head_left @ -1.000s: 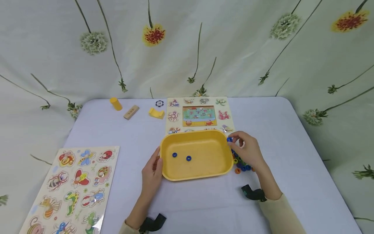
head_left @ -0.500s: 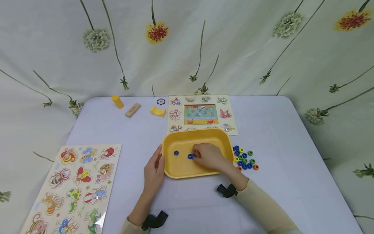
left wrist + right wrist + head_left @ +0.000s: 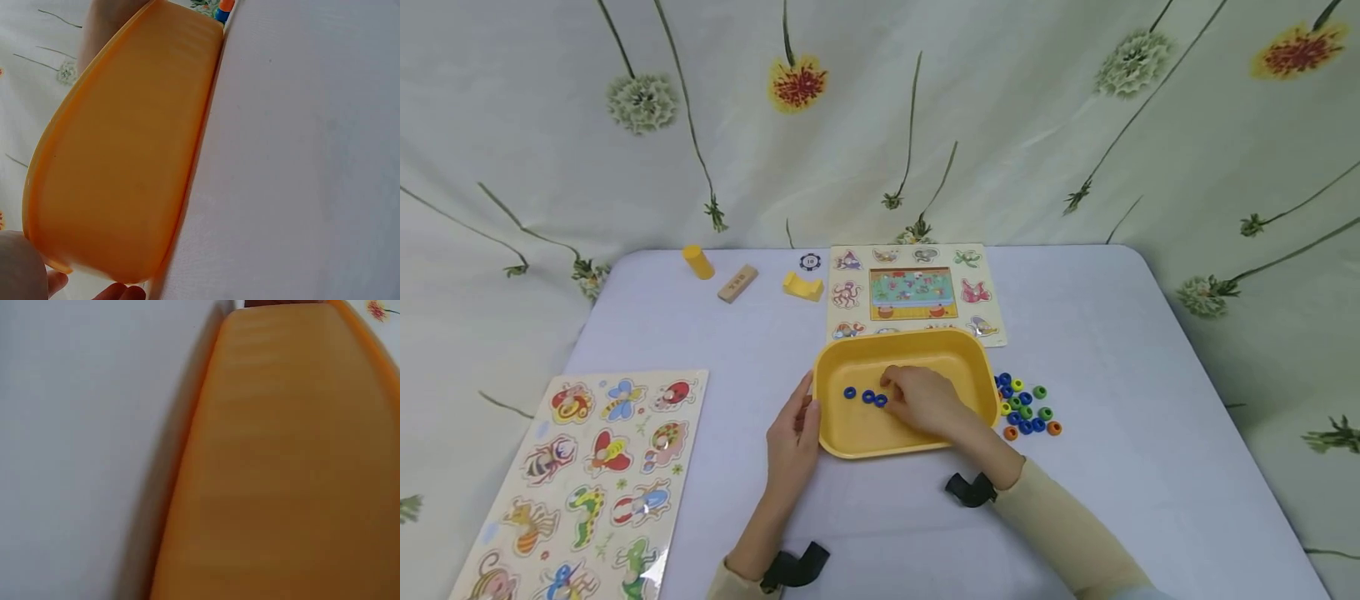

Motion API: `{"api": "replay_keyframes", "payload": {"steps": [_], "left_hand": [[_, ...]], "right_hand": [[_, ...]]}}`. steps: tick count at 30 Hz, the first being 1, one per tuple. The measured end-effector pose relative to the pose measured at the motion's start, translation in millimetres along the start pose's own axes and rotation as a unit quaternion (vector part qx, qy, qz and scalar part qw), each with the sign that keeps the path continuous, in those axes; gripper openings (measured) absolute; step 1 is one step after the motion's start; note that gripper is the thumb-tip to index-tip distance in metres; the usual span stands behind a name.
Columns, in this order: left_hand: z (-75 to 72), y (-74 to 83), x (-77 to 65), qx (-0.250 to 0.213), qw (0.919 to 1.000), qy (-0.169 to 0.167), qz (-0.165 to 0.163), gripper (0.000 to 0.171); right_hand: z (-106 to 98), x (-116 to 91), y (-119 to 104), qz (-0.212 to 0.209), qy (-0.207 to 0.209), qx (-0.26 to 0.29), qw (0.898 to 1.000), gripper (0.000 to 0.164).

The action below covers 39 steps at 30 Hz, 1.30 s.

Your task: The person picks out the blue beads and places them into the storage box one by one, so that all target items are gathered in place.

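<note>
In the head view a yellow tray [image 3: 917, 442] sits mid-table. Three blue ring beads are in it: one bead [image 3: 850, 392] lies apart on the left, while a middle bead [image 3: 868, 397] touches the rightmost bead [image 3: 881, 401]. My right hand [image 3: 925, 404] reaches over the near rim and pinches that rightmost bead between thumb and fingers. Against the tray's left end, my left hand [image 3: 793, 432] grips the rim and wall. Both wrist views mostly show the tray's outer wall; the left one also catches my left fingertips [image 3: 115, 292].
Loose blue, green, yellow and orange beads [image 3: 1026, 412] lie right of the tray. A picture puzzle board [image 3: 992, 304] is behind it, another board [image 3: 587, 492] at left. A yellow cylinder [image 3: 698, 262], wooden block [image 3: 737, 284], yellow arch [image 3: 802, 287] and chip [image 3: 810, 262] stand far back.
My right hand has carried a blue bead from beside the pile into the tray. It then slid left, shifting the bead and its neighbour left. My left hand stayed at the tray's end.
</note>
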<state>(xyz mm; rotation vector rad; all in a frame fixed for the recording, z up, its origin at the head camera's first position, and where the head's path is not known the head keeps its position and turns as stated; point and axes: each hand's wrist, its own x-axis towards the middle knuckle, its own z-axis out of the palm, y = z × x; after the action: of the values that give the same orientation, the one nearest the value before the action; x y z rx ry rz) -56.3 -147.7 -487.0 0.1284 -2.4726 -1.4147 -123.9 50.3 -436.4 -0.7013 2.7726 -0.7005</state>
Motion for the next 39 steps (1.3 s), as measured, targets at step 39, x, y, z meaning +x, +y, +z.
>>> {"api": "replay_keyframes", "payload": {"steps": [39], "left_hand": [[-0.2, -1.0, 0.1, -0.001, 1.0, -0.001, 0.007, 0.041]], "right_hand": [[-37.2, -109.6, 158.1, 0.077, 0.186, 0.077, 0.977, 0.019]]}}
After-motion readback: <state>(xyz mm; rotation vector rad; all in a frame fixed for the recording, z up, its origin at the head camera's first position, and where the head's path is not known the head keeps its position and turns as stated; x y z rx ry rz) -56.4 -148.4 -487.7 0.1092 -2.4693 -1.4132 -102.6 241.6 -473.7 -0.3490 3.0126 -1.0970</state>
